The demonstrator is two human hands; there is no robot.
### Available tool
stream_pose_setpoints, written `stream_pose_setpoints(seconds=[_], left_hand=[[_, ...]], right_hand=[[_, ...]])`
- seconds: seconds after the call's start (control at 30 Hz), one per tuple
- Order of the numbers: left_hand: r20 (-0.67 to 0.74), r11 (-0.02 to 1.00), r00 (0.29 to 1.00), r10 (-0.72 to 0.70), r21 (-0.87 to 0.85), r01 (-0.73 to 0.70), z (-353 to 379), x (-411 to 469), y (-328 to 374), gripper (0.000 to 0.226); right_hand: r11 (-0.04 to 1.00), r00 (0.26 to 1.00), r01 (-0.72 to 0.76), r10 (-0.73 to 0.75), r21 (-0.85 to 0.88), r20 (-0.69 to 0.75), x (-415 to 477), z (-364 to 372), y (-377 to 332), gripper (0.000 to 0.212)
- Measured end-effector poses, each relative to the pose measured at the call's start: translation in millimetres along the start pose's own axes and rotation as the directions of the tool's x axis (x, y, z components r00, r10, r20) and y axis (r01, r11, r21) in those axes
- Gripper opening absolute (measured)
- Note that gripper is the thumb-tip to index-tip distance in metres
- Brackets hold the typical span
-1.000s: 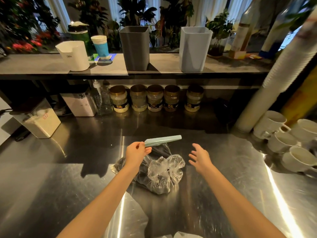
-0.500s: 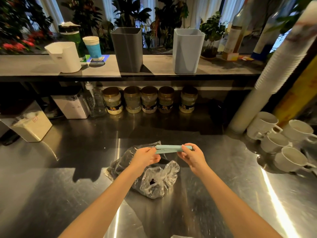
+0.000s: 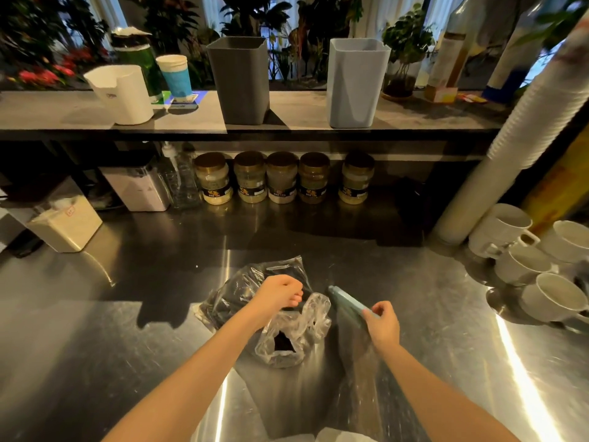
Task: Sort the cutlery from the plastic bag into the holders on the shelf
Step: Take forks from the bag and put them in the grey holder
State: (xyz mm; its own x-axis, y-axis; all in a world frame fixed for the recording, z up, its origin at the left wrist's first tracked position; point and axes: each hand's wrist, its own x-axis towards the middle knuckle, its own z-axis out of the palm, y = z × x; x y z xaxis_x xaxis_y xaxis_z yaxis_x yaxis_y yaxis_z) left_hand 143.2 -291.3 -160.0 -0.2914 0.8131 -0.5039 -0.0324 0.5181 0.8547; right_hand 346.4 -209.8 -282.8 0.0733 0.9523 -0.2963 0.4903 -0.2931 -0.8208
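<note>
A clear plastic bag (image 3: 296,330) with dark cutlery inside lies on the steel counter (image 3: 127,346). My left hand (image 3: 280,293) rests on the bag's top, fingers curled; whether it grips anything is unclear. My right hand (image 3: 382,323) holds a long pale teal case (image 3: 345,303) just right of the bag, slanting up to the left. On the shelf (image 3: 296,110) stand a dark grey holder (image 3: 240,79) and a light blue-grey holder (image 3: 355,82), both far behind the hands.
A white container (image 3: 122,92) and a blue cup (image 3: 175,76) stand at the shelf's left. Several jars (image 3: 282,178) line up under the shelf. White mugs (image 3: 526,263) and a tall stack of paper cups (image 3: 522,135) crowd the right. A lidded box (image 3: 68,223) sits left.
The teal case passed from my left hand to my right, which swung it down to the right of the bag. My left hand dropped onto the bag's top.
</note>
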Motion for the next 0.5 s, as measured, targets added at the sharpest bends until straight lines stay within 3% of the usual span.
stream_pose_setpoints(seconds=[0.1,0.2,0.27,0.37,0.5], left_hand=[[-0.073,0.992,0.990,0.124,0.012,-0.123,-11,-5,-2,0.012],[-0.017,0.965,0.980,0.201,0.178,-0.195,-27,-19,-3,0.020],[0.074,0.930,0.986,0.151,0.328,-0.167,-38,-30,-4,0.029],[0.228,0.871,0.972,0.048,0.467,-0.153,-47,-46,-8,0.034],[0.372,0.780,0.928,0.003,0.580,-0.235,-49,-59,-9,0.034]], right_hand=[[0.968,0.999,0.038,-0.035,-0.250,0.016,0,3,12,0.012],[0.919,0.994,0.108,-0.108,-0.379,0.023,-5,8,-1,0.031],[0.946,0.976,0.218,-0.204,-0.240,0.083,-14,15,-26,0.033],[0.953,0.919,0.276,-0.299,0.122,0.257,-39,25,-73,0.018],[0.914,0.801,0.281,-0.391,0.292,0.453,-73,33,-123,0.024]])
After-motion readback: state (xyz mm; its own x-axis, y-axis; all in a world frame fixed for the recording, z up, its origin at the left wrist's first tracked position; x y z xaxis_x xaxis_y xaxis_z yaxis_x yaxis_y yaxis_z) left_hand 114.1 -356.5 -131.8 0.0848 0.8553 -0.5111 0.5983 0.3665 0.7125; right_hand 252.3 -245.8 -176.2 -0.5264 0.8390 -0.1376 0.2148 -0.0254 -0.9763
